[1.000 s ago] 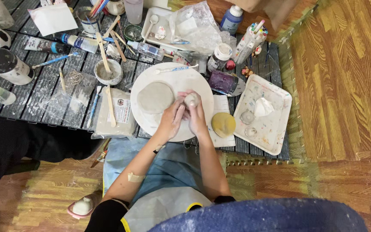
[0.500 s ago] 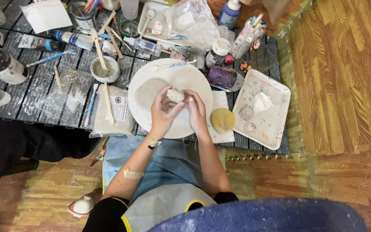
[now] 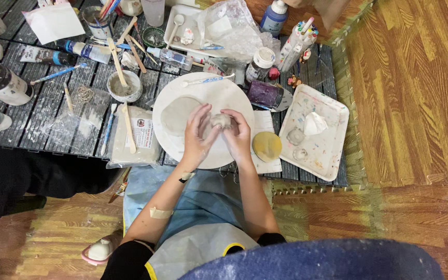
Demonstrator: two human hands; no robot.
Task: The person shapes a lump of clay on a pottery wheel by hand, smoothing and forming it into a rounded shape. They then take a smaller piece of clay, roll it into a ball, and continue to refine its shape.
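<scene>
I hold a small clay lump (image 3: 221, 121) with both of my hands. My left hand (image 3: 198, 136) curls around its left side, and my fingers bend over the top. My right hand (image 3: 238, 136) cups its right side, with my fingertips pressed on it. Both hands are closed on the lump, so only a bit of the grey clay shows between them.

The lump is just above a big white round plate (image 3: 203, 91). A flat clay disc (image 3: 176, 114) lies on the plate, just left of my hands.

The plate sits on a dark slatted desk (image 3: 42, 111). To the left of the plate there is a clay pack (image 3: 136, 137) with a wooden stick (image 3: 128, 128) on top. A small bowl (image 3: 124, 86) of grey stuff stands near it, with another stick in it. To the right of my hands lies a yellow sponge (image 3: 267, 145). Past it is a white tray (image 3: 315, 132) with paint marks and a crumpled tissue (image 3: 315, 123). A purple jar (image 3: 263, 94) lies on its side just beside the plate. A blue apron (image 3: 203, 207) covers my lap.
</scene>
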